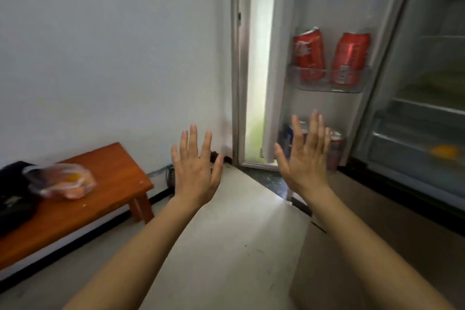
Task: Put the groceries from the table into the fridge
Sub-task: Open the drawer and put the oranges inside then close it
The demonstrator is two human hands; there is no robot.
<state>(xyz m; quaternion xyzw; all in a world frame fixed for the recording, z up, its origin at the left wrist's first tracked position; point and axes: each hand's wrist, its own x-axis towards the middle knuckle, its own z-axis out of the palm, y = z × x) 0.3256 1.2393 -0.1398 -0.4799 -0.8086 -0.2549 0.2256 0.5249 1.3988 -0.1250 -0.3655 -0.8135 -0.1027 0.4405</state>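
My left hand (pixel 195 171) and right hand (pixel 305 158) are both raised in front of me, backs towards me, fingers straight and spread wide; neither holds or touches anything. Behind my right hand stands the open fridge door (pixel 327 2); on its lower shelf a blue can (pixel 285 137) and a red can (pixel 336 148) show on either side of my fingers, partly hidden by them. Higher up, in the clear door shelf (pixel 329 87), two more red cans stand side by side, one to the left (pixel 309 55) and one to the right (pixel 349 58). To the right of the door is the fridge (pixel 427 108) itself, its shelves blurred; something orange (pixel 444 151) lies in a low drawer. Well apart to my left, against the white wall (pixel 113 45), is the wooden table (pixel 108 178); on it lies a clear plastic bag of groceries (pixel 63 180), blurred, with orange and yellow things inside; just beside it, at the table's left end, sits a dark bundle (pixel 12 191) I cannot make out.
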